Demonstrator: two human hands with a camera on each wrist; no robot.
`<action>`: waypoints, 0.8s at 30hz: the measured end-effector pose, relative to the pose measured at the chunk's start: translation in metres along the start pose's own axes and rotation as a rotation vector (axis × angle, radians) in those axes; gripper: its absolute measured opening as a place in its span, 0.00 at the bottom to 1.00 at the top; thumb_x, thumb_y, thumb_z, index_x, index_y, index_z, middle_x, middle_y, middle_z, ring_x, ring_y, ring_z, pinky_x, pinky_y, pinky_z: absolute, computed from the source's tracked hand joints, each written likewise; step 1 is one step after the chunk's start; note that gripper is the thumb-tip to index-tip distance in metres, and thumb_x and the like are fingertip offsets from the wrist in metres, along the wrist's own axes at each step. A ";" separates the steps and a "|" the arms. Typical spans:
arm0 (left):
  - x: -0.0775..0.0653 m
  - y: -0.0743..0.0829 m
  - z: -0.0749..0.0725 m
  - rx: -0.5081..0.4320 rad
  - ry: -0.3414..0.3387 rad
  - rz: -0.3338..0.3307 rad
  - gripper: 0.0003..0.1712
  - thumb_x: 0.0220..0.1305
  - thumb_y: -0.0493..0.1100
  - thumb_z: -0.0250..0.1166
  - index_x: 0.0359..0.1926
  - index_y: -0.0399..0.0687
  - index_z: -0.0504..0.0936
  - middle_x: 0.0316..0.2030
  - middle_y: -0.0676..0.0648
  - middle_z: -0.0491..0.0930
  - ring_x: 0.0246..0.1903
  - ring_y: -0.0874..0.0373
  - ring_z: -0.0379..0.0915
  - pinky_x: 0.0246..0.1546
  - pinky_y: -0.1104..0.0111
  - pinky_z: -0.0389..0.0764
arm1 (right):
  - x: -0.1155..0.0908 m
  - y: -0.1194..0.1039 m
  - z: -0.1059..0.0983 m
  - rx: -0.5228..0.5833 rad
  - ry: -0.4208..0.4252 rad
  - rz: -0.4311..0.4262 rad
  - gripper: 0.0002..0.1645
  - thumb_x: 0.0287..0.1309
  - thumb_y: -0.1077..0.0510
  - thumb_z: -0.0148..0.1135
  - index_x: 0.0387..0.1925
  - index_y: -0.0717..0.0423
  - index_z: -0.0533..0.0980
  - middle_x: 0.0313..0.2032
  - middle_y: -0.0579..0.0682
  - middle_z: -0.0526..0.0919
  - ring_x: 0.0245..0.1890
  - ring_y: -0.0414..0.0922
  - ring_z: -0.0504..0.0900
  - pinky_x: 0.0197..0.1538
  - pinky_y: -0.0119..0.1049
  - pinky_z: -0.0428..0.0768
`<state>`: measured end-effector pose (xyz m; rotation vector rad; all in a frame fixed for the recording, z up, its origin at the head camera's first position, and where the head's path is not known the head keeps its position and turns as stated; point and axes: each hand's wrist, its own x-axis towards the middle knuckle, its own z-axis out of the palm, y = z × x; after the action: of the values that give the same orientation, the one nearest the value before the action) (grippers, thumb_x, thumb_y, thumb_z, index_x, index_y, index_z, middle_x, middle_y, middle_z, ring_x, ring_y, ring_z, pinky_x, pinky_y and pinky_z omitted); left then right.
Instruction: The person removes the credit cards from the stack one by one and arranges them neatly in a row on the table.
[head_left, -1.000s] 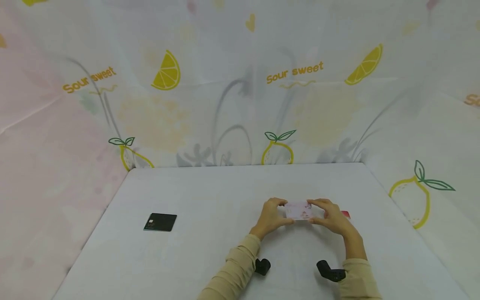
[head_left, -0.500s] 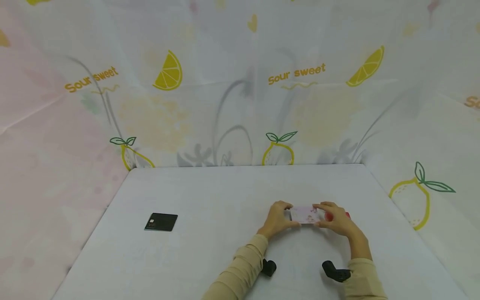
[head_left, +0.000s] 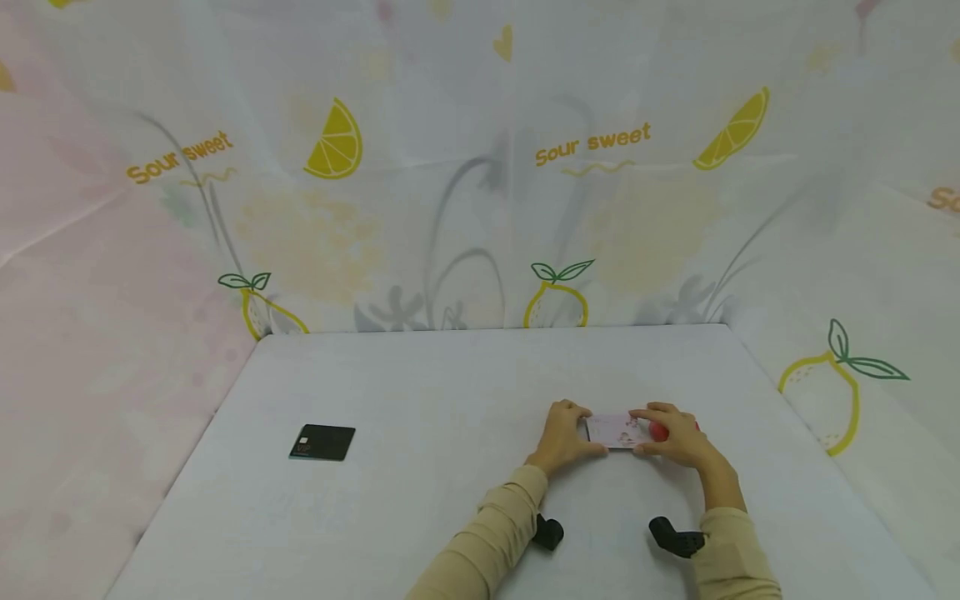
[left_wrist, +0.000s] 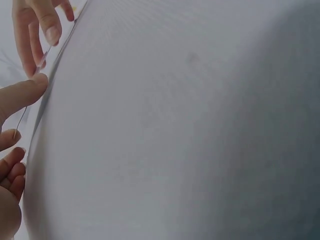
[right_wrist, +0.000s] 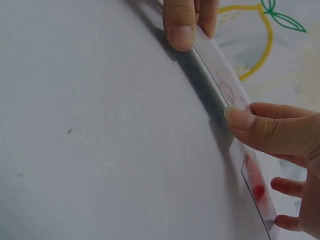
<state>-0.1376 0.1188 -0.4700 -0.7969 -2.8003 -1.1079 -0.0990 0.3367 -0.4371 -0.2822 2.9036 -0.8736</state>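
Both hands pinch a pale pink card (head_left: 613,431) printed with small flowers, low over the white table. My left hand (head_left: 562,439) grips its left end, thumb at the near edge and fingers at the far edge. At the right end, my right hand (head_left: 678,437) pinches it the same way. A second card, with red on it (right_wrist: 257,187), lies under the right hand's spread fingers in the right wrist view; in the head view that hand covers most of it. Seen nearly edge-on, the pink card (right_wrist: 217,70) casts a shadow on the table.
A black card (head_left: 322,442) with a chip and "VIP" lettering lies on the left part of the white table (head_left: 420,400). Lemon-printed cloth (head_left: 450,208) hangs behind and at both sides. Black wrist devices (head_left: 675,537) stick out from the beige sleeves (head_left: 487,533).
Both hands have carried the pink card to the right and slightly nearer, its left edge leaving the earlier spot. The grip at both ends stays the same. The black card has not moved.
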 end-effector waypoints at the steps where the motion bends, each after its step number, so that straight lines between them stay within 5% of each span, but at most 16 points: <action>1: 0.000 0.000 0.001 0.021 0.004 0.007 0.32 0.39 0.53 0.79 0.45 0.40 0.82 0.42 0.44 0.76 0.45 0.53 0.69 0.48 0.69 0.71 | 0.000 -0.001 -0.001 -0.010 -0.010 0.023 0.35 0.45 0.43 0.71 0.55 0.53 0.75 0.58 0.71 0.64 0.52 0.78 0.58 0.41 0.77 0.62; 7: 0.002 0.001 0.009 0.153 0.027 0.036 0.33 0.40 0.58 0.77 0.46 0.45 0.83 0.41 0.47 0.74 0.43 0.56 0.66 0.47 0.69 0.68 | 0.001 -0.007 -0.004 -0.059 -0.076 0.150 0.36 0.46 0.49 0.72 0.57 0.59 0.73 0.61 0.71 0.58 0.57 0.77 0.51 0.46 0.78 0.55; 24: 0.002 0.014 0.009 0.272 -0.024 -0.042 0.35 0.43 0.65 0.72 0.50 0.52 0.82 0.41 0.51 0.68 0.42 0.59 0.59 0.45 0.68 0.64 | -0.001 -0.001 -0.008 -0.074 -0.099 0.148 0.37 0.47 0.46 0.70 0.57 0.59 0.72 0.63 0.73 0.56 0.57 0.79 0.50 0.45 0.78 0.55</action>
<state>-0.1316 0.1345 -0.4675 -0.7309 -2.9115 -0.7018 -0.0989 0.3409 -0.4299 -0.1113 2.8260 -0.7100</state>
